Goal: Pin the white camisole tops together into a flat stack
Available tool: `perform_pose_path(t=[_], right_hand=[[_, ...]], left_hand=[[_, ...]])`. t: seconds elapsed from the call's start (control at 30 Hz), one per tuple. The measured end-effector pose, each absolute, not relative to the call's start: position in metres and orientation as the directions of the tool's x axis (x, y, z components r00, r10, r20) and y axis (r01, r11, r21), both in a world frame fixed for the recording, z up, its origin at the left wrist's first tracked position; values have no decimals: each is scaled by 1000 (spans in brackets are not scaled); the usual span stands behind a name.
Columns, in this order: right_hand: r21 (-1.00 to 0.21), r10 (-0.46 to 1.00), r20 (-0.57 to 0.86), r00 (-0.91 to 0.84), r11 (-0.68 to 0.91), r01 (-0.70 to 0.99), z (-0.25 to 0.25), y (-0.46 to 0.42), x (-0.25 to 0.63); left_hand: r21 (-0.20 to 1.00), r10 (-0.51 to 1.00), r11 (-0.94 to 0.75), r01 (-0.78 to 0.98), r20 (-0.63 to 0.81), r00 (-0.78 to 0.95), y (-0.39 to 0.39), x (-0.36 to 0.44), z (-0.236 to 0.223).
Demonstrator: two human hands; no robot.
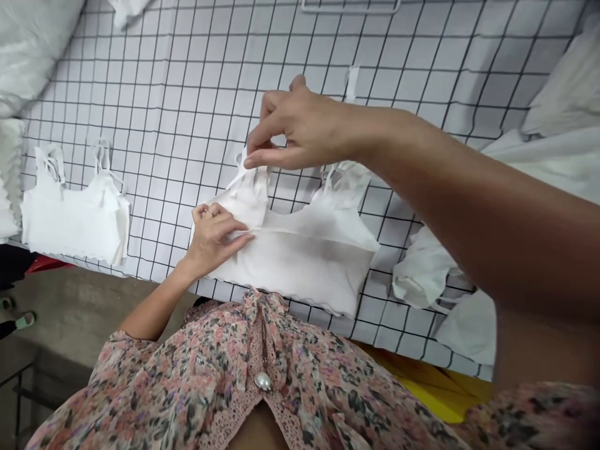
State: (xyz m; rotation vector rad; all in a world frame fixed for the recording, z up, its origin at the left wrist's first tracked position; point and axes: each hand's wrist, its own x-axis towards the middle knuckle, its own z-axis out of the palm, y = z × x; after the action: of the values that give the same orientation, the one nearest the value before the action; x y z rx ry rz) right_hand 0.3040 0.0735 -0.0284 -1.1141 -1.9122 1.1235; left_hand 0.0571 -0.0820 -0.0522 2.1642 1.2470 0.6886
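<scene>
Both hands are nearly closed in pinches; the left hand [216, 236] has thumb and finger on the folded edge of a white top [304, 262] lying near the front of the worktop [164, 125]; the right hand [300, 125], raised above it, nips a thin strap [240, 170], its end hidden by the fingertips; the cloth looks smooth, its lower edge wavy, its layers too overlapped to count; leftward sits one pile of white tops [75, 215] with looped straps; rightward, crumpled white cloth [424, 269] is partly covered by the forearm; one crinkled pale bundle [35, 47] is cut off at the far left corner.
</scene>
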Motion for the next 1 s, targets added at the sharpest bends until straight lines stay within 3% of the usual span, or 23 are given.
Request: perform_pose_path(t=[0.1, 0.2, 0.3, 0.4, 0.5, 0.7, 0.87, 1.0], right_hand=[[-853, 711, 74, -699, 408, 325, -28, 96, 298], [-838, 656, 73, -752, 449, 311, -27, 103, 297], [-780, 706, 144, -694, 513, 359, -31, 86, 302], [-647, 785, 328, -526, 592, 481, -38, 27, 308], [-495, 728, 493, -477, 685, 534, -44, -62, 309], [-283, 710, 295, -640, 705, 651, -69, -174, 293], [-273, 705, 267, -657, 709, 650, -87, -171, 290], [-292, 701, 250, -668, 713, 638, -88, -167, 288]], left_hand=[[620, 884, -450, 643, 205, 421, -82, 49, -55], [588, 881, -456, 668, 191, 433, -82, 44, -51], [568, 892, -412, 712, 93, 441, -82, 44, -44], [574, 908, -346, 743, 4, 419, -83, 47, -38], [594, 908, -294, 749, -72, 413, -83, 51, -32], [541, 921, -204, 816, -176, 346, -70, 72, -18], [535, 934, -106, 838, -237, 269, -54, 96, -12], [623, 951, -35, 781, -220, 218, -42, 103, -10]])
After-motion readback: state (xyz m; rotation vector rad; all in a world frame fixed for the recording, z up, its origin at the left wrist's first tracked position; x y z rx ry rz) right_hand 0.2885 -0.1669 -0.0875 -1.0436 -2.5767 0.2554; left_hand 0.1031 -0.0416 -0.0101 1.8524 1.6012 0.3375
